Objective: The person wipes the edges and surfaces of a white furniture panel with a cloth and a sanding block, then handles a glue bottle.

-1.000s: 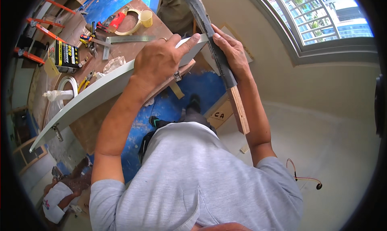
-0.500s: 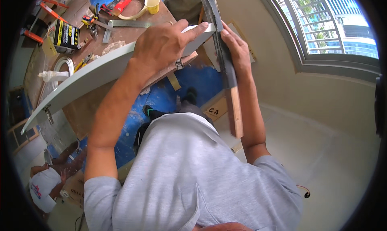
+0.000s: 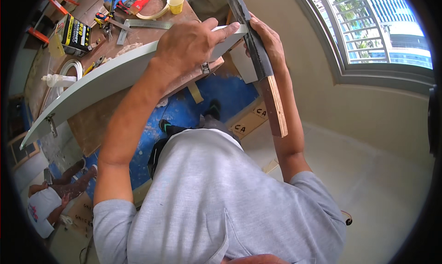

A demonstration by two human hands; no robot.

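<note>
My left hand point(image 3: 184, 45) is closed over the upper edge of a white cabinet door point(image 3: 108, 73), close to its right end, with the index finger stretched along the edge. Metal hinges point(image 3: 52, 126) are fitted on the door's lower side. In my right hand point(image 3: 270, 42) is a long sanding block point(image 3: 258, 59), a wooden bar wrapped in dark sandpaper whose lower wooden end point(image 3: 278, 108) is bare. The block crosses the door's right end and appears to touch it. Part of my right hand's fingers is hidden behind the block.
Behind the door, a workbench point(image 3: 99, 10) carries a black-and-yellow can point(image 3: 76, 36), a metal square point(image 3: 147, 24), a yellow cup point(image 3: 175, 4), tape and hand tools. Another person point(image 3: 48, 202) is low at the left. A window point(image 3: 363, 29) is at right; cartons point(image 3: 251, 121) lie below.
The sanding block has slid up and away along the door's end, its bare wooden end now higher and slightly further right. My right hand moved with it; my left hand stays on the door.
</note>
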